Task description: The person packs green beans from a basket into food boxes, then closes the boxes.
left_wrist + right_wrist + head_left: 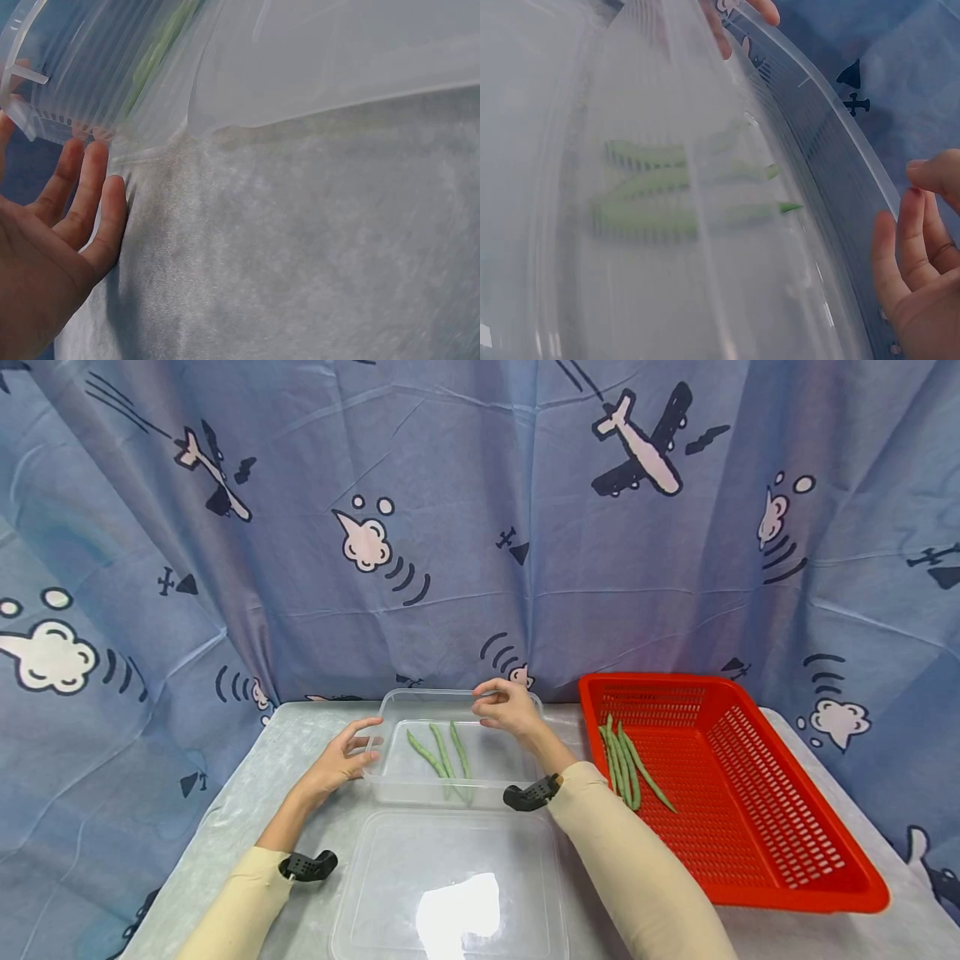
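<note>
A clear plastic container [495,756] stands at the middle of the table's far side, with three green beans [459,750] lying inside. At its left end is my left hand [341,760], fingers spread and fingertips right at the outer wall. In the left wrist view the fingers [91,187] are only slightly bent beside the ribbed wall. My right hand [512,710] is over the container's back right part, close to the rim. Its thumb and index fingertips nearly meet in the right wrist view, the other fingers [885,251] loosely bent, and nothing shows between them.
In front of the container lies a clear flat lid [465,843] with a bright reflection. A red perforated basket [787,897] stands to the right, with several green beans [633,768] along its left side. A blue patterned curtain [450,527] hangs behind the table.
</note>
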`<move>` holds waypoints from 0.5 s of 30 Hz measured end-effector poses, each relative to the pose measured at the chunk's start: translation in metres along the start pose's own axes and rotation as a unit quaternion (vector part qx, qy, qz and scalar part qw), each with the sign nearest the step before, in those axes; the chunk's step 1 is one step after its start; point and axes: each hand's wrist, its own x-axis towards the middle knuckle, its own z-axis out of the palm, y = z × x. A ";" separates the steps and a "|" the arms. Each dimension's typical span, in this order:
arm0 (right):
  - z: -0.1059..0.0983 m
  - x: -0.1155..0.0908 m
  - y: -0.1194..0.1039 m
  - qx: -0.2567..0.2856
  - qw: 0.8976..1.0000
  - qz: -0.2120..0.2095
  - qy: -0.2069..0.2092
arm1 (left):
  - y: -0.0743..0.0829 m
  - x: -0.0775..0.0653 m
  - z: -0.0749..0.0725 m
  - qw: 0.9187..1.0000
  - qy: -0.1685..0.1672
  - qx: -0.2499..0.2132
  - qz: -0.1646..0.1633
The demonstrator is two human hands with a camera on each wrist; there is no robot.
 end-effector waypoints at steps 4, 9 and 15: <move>-0.004 0.000 -0.003 -0.007 1.000 -0.006 -0.006 | 0.001 0.000 0.000 1.000 0.001 -0.001 -0.002; -0.014 0.000 -0.012 -0.018 1.000 -0.014 -0.016 | 0.002 0.000 0.000 1.000 0.000 0.000 -0.003; -0.034 0.000 -0.026 -0.004 1.000 -0.022 -0.011 | 0.002 0.000 0.001 1.000 0.000 0.006 0.001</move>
